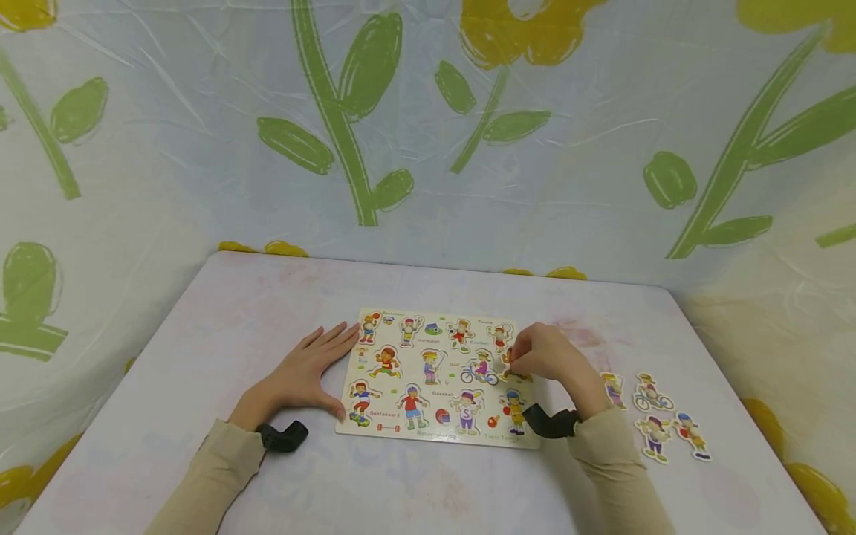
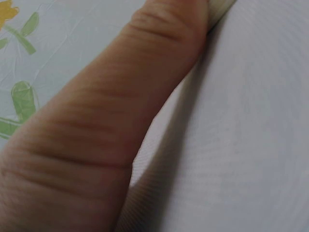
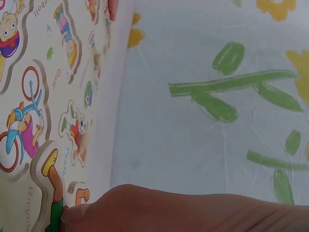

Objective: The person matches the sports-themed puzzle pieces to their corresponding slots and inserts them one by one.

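Note:
A pale puzzle board [image 1: 417, 371] with pictures of children at sports lies on the table. My left hand [image 1: 304, 375] rests at its left edge, fingers spread, thumb at the near left corner. In the left wrist view the thumb [image 2: 111, 111] fills much of the frame. My right hand [image 1: 551, 357] is over the board's right side, its thumb and fingers pinching a figure-shaped puzzle piece [image 3: 55, 188]. That piece shows a bent leg, yellow shoe and green shorts; the hand hides the rest. It sits beside the bicycle picture [image 1: 481, 368].
Several loose puzzle pieces lie right of the board, among them a cyclist [image 1: 652, 394] and a figure in a red top [image 1: 692, 435]. One piece [image 1: 613, 390] is partly behind the right wrist. A flower-printed sheet [image 1: 428, 148] hangs behind the white table [image 1: 294, 290].

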The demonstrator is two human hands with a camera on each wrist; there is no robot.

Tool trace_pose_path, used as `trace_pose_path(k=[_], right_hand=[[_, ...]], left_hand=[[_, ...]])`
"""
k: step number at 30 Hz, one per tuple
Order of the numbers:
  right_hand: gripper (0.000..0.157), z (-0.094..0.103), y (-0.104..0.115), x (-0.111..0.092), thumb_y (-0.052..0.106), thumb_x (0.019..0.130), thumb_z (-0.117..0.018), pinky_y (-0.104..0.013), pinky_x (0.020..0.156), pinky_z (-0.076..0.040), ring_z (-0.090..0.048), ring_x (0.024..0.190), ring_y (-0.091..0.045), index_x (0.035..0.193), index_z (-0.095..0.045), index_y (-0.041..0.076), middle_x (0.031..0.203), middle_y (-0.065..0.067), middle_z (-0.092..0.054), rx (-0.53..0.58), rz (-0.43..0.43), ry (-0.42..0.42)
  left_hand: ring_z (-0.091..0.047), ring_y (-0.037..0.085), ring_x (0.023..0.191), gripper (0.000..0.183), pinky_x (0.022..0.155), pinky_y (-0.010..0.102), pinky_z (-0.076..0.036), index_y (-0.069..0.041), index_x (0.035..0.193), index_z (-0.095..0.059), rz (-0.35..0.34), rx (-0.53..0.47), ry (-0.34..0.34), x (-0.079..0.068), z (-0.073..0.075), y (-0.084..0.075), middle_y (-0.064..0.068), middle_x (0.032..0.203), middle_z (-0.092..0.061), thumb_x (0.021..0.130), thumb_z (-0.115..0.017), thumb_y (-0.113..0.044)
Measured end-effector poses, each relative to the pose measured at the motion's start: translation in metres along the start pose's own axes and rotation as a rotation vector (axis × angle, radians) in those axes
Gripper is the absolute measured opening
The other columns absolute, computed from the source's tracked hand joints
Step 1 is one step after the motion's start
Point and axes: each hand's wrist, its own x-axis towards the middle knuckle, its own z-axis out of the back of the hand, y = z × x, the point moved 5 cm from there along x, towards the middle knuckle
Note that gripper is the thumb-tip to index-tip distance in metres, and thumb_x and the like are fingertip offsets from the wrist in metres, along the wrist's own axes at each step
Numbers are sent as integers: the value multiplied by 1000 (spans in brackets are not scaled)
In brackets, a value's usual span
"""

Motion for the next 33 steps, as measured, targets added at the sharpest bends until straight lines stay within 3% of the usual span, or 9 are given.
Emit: trace_pose_path(k=[12,28,33], right_hand=[[9,-7,27,9,4,74,-75,-29,56,-43,-52,61,-16,71,-67,8,66,0,-61,7,75,9],[9,-19,52,25,4,74,-73,-29,54,-42,-49,59,-16,68,-68,10,65,0,-62,7,98,45],[10,-25,62,28,4,75,-73,-30,50,-46,-55,53,-21,68,-68,9,63,-1,-61,35,94,60]], left_hand=[[-14,29,151,138,120,53,-10,-9,158,-24,-1,1,-7,0,0,0,3,165,-19,54,-67,-89],[-12,28,152,139,120,52,-8,-10,159,-23,22,-3,12,0,-1,1,2,165,-17,53,-68,-88],[-11,27,152,139,121,52,-7,-11,159,-22,27,-4,20,0,-1,1,1,166,-16,53,-68,-88]])
